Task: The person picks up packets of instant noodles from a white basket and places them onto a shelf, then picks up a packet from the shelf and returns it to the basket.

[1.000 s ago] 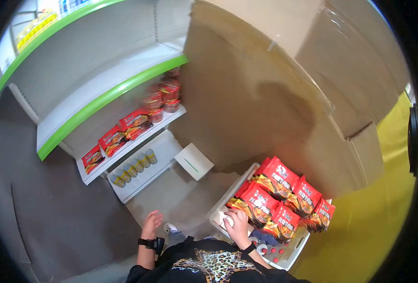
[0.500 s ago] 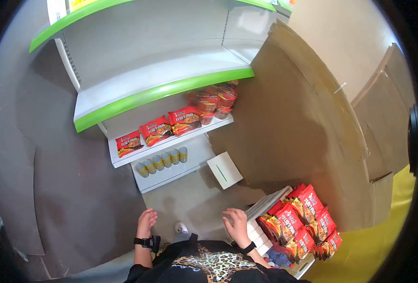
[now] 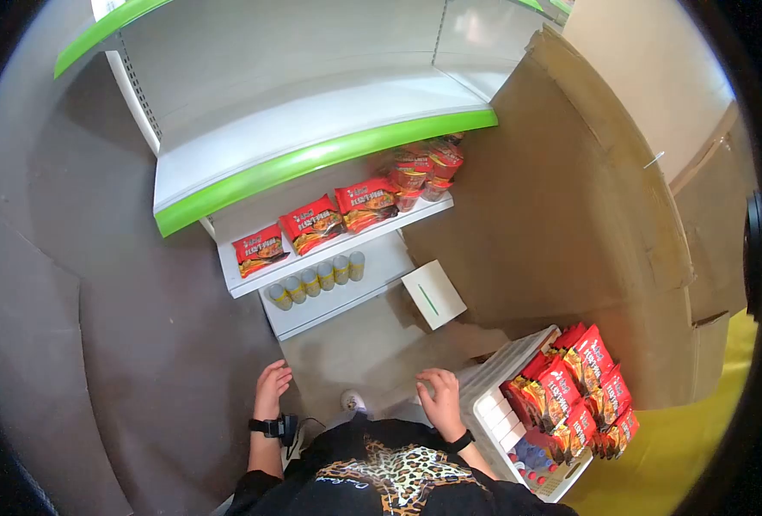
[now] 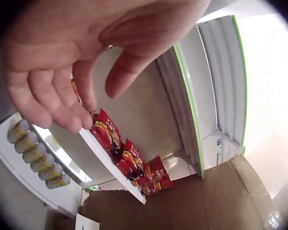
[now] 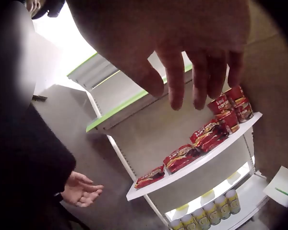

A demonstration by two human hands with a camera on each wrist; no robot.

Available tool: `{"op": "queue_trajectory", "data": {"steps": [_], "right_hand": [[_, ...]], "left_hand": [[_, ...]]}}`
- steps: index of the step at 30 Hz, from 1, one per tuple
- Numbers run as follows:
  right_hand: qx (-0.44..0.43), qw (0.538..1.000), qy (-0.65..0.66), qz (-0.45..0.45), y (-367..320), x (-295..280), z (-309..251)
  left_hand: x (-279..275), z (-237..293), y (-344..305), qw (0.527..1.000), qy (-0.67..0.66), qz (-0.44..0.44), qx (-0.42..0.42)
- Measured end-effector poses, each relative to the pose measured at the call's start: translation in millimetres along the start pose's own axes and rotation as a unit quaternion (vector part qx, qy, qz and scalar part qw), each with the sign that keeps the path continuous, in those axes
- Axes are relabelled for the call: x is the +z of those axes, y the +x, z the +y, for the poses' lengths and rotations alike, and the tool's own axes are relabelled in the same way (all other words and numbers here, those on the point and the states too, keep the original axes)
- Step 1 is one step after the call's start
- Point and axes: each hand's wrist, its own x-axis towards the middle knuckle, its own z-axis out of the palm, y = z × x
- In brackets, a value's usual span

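Observation:
My left hand (image 3: 271, 387) hovers in front of my body, fingers loosely bent and holding nothing. In the left wrist view its thumb (image 4: 121, 79) stands apart from the other fingers. The right hand (image 3: 441, 402) is also unladen, held just left of a white basket (image 3: 484, 404), with fingers spread and pointing down in the right wrist view. Red snack packets (image 3: 562, 391) are heaped in the basket and rise above its rim. Beside them lie white boxes (image 3: 497, 421) and several red-capped bottles (image 3: 536, 477).
Ahead, a white shelf (image 3: 338, 249) bears red packets (image 3: 312, 225) and stacked red tubs (image 3: 428, 168). Yellow-banded cans (image 3: 310, 282) line the lower shelf. A white box with a green stripe (image 3: 433, 294) sits on the floor, by a cardboard wall (image 3: 562, 232).
My right hand has come off the white boxes in the basket, up and left of it. The view has swung right, so the shelf sits more central. The left hand stays free.

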Motion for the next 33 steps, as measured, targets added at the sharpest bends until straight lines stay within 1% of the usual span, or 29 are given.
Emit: {"op": "queue_trajectory", "data": {"steps": [3, 5, 9, 15, 19, 21, 24, 26, 27, 29, 30, 31, 32, 33], "right_hand": [[0.0, 1.0, 0.007, -0.006, 6, 10, -4], [-0.027, 1.0, 0.0, -0.013, 9, 18, -4], [-0.042, 0.998, 0.019, -0.037, 16, 29, -11], [-0.08, 0.991, 0.042, -0.099, 40, 51, -19], [-0.125, 0.98, 0.054, -0.145, 69, 74, -19], [-0.152, 0.973, 0.065, -0.162, 88, 87, -22], [-0.176, 0.963, 0.081, -0.187, 119, 106, -33], [-0.21, 0.951, 0.082, -0.212, 141, 117, -40], [-0.213, 0.949, 0.083, -0.217, 151, 125, -41], [-0.182, 0.931, 0.128, -0.29, 175, 146, -40], [-0.187, 0.929, 0.129, -0.291, 186, 159, -38], [-0.151, 0.928, 0.154, -0.303, 194, 174, -33], [-0.113, 0.925, 0.178, -0.317, 203, 188, -27], [-0.113, 0.924, 0.176, -0.321, 215, 206, -19]], "left_hand": [[-7, 0, -4, 1.0, -0.006, 0.0, 0.007], [-12, -6, -6, 1.0, -0.012, 0.004, -0.004], [-21, -18, -14, 0.999, -0.038, 0.031, -0.01], [-39, -33, -29, 0.994, -0.069, 0.077, -0.018], [-48, -41, -34, 0.988, -0.093, 0.123, -0.005], [-48, -35, -36, 0.981, -0.105, 0.159, -0.03], [-51, -31, -30, 0.975, -0.119, 0.185, -0.032], [-52, -26, -23, 0.971, -0.131, 0.198, -0.035], [-51, -23, -17, 0.968, -0.141, 0.203, -0.035], [-50, -13, -2, 0.97, -0.126, 0.202, -0.04], [-49, -6, 9, 0.974, -0.109, 0.196, -0.043], [-47, 1, 22, 0.973, -0.111, 0.198, -0.042], [-44, 8, 34, 0.976, -0.113, 0.182, -0.038], [-41, 14, 47, 0.979, -0.116, 0.166, -0.035]]}}
